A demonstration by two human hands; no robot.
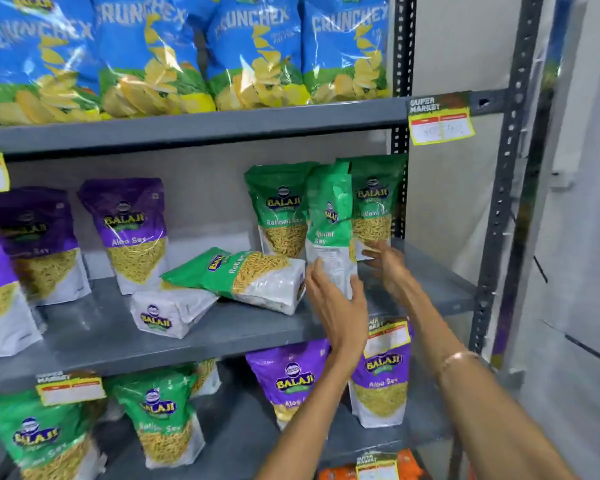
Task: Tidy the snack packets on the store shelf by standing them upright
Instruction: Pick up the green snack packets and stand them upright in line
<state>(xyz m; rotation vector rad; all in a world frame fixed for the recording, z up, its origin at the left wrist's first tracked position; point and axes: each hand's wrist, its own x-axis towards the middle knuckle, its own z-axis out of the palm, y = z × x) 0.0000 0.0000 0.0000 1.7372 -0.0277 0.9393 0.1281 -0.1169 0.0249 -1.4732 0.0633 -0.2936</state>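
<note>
Here, grey metal shelf (222, 327), white wall (465, 46) behind.

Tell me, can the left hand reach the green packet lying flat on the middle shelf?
Probably yes: the left hand is beside the fallen green packet, with nothing between them, though it now steadies the upright packet.

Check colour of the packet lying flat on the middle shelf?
Green top, white base, on the fallen packet; head view, the only one.
</note>
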